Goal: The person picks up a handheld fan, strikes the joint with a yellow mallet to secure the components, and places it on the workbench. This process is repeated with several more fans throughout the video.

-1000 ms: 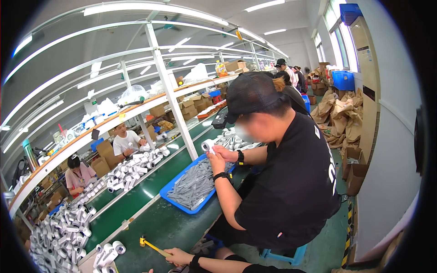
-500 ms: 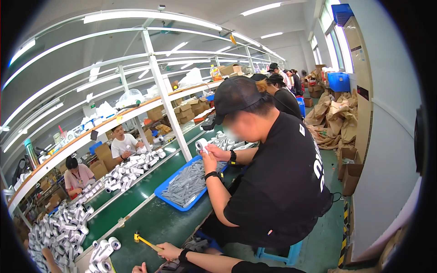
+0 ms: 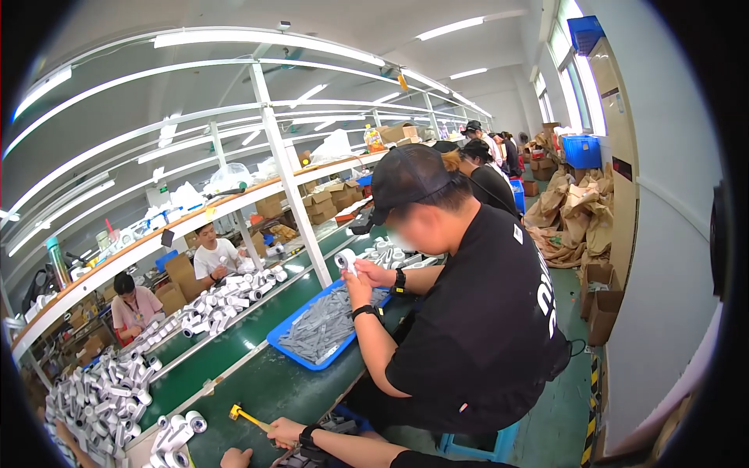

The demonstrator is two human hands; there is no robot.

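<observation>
My right hand [image 3: 285, 432], with a black band on its wrist, grips the handle of a small hammer [image 3: 251, 416] with a yellow head and handle. The hammer is held low over the green work surface [image 3: 234, 382]. My left hand [image 3: 236, 458] shows at the lower edge, thumb side up; the picture's edge cuts off its fingers. Left of the hammer lie several white plastic parts with round ends [image 3: 176, 437]. Grey plastic pieces [image 3: 340, 423] sit beside my right wrist, partly hidden by it.
A co-worker in black [image 3: 476, 312] sits close on the right, holding a white part [image 3: 345, 260] above a blue tray [image 3: 275, 337] of grey strips. White parts are heaped at left [image 3: 97, 398]. Two people work across the green belt [image 3: 187, 378]. A shelf post [image 3: 292, 179] stands ahead.
The view has shifted slightly. My left hand has come a little further into the picture. The hammer stays in my right hand in nearly the same place.
</observation>
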